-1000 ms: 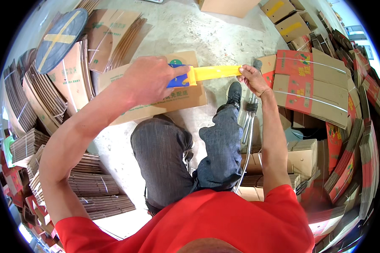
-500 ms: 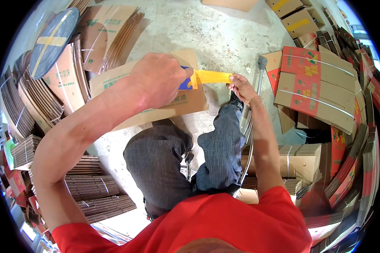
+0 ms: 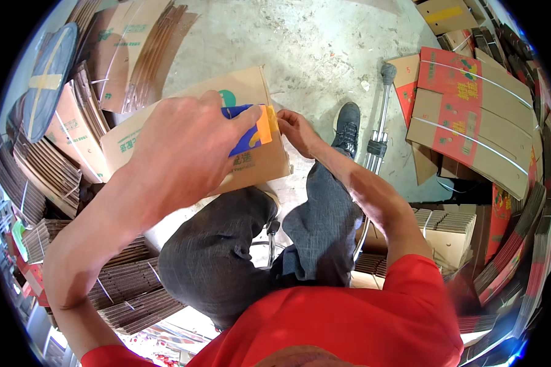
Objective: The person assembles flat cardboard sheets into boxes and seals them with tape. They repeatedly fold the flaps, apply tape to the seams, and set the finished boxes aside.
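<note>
A brown cardboard box (image 3: 266, 164) with green print stands tilted before my knees. My left hand (image 3: 187, 144) is closed around a blue tape dispenser (image 3: 246, 142) and holds it above the box near its right end. A short strip of yellow tape (image 3: 272, 120) shows at the dispenser's front, by the box's right edge. There my right hand (image 3: 299, 131) has its fingers pinched together on the tape's end. My left hand covers much of the dispenser and part of the box's upper face.
Strapped bundles of flat cartons (image 3: 122, 55) stand on the left beside a round grey lid-like disc (image 3: 50, 82). Red and brown flattened cartons (image 3: 450, 116) are stacked on the right. A metal pole (image 3: 379, 131) lies between them and my shoe (image 3: 348, 125). Pale concrete floor (image 3: 257, 37) extends ahead.
My right hand has moved left to the box's right edge, and the stretched tape between my hands is now short. The dispenser has come slightly left and down. My right foot shows more.
</note>
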Action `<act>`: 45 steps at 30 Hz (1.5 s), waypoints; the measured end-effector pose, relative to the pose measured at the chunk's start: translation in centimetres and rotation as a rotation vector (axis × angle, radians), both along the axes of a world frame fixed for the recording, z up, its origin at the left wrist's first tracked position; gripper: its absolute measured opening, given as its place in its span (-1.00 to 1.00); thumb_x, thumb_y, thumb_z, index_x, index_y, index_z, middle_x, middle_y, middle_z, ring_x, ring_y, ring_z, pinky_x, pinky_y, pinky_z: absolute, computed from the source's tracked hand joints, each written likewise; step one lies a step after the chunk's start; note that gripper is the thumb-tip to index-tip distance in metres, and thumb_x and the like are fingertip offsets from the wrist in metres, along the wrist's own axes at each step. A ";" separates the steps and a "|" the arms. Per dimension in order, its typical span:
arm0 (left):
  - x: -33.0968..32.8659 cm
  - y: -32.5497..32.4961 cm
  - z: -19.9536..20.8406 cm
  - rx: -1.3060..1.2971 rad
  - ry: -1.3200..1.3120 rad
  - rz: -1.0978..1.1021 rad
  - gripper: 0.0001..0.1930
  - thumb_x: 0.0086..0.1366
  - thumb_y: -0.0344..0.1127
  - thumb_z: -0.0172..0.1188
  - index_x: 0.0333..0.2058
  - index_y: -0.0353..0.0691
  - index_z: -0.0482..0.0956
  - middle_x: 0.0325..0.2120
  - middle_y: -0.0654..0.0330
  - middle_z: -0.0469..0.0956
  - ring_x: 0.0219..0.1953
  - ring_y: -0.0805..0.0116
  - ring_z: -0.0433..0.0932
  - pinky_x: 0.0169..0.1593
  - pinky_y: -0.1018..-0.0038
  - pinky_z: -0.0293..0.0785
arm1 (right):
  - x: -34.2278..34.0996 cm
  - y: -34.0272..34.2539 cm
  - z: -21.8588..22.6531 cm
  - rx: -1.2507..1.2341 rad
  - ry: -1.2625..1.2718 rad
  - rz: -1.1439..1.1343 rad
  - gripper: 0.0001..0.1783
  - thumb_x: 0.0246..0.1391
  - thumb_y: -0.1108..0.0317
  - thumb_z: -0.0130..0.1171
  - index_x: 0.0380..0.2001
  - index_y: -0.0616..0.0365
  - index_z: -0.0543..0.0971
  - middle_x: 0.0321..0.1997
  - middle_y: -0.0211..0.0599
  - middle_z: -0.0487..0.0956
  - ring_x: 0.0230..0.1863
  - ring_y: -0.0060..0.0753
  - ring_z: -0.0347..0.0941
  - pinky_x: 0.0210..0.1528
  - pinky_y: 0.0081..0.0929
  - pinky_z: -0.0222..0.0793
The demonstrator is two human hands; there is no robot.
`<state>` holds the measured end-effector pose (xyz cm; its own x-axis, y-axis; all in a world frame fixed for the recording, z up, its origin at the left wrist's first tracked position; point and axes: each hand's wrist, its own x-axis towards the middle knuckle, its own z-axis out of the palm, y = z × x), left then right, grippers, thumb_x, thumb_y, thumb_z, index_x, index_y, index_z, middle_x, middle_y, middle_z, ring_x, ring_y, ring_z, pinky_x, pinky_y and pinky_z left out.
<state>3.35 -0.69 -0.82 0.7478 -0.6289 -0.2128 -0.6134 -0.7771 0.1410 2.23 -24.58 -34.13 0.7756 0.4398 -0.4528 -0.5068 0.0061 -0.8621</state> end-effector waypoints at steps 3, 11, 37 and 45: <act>0.5 -0.5 0.5 0.034 0.012 -0.007 -0.47 0.11 -0.30 0.43 0.11 -0.08 0.57 -0.41 -0.01 0.58 -0.42 0.01 0.67 -0.33 0.21 0.56 | -0.5 -0.2 -0.2 -0.062 0.002 -0.016 -0.80 0.36 0.25 0.21 -0.13 0.15 0.64 -0.32 -0.53 0.55 -0.26 -0.68 0.38 -0.17 -0.60 0.32; 1.4 -1.6 0.9 0.175 0.173 0.071 -0.43 0.20 -0.20 0.40 0.20 0.10 0.51 -0.26 0.02 0.54 -0.32 -0.01 0.64 -0.23 0.11 0.58 | 0.1 -1.1 -4.2 -0.391 -0.027 -0.015 -0.69 0.42 0.21 0.12 0.02 0.22 0.54 -0.29 -0.39 0.63 -0.25 -0.58 0.49 -0.11 -0.53 0.41; 0.7 -1.9 0.8 0.160 0.037 0.001 -0.38 0.10 -0.17 0.48 0.17 -0.05 0.55 -0.38 0.03 0.54 -0.45 0.13 0.66 -0.37 0.27 0.53 | 3.9 6.1 -9.4 -0.426 -0.555 -0.442 -0.43 0.50 -0.02 -0.23 -0.10 0.31 0.55 -0.03 0.00 0.59 0.07 -0.15 0.49 0.17 -0.24 0.36; 0.3 -0.9 0.2 0.190 0.133 0.080 -0.42 0.14 -0.20 0.42 0.18 0.09 0.51 -0.26 0.06 0.55 -0.40 0.10 0.65 -0.28 0.22 0.59 | 7.6 5.9 0.7 0.066 -0.267 -0.641 -0.54 0.46 0.03 -0.16 0.02 0.20 0.50 0.09 -0.11 0.56 0.13 -0.18 0.45 0.23 -0.21 0.30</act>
<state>3.70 -1.56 -0.58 0.7512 -0.5081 -0.4214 -0.5345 -0.8428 0.0633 9.86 -18.73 -33.48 0.9725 -0.1220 -0.1985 -0.1563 0.2903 -0.9441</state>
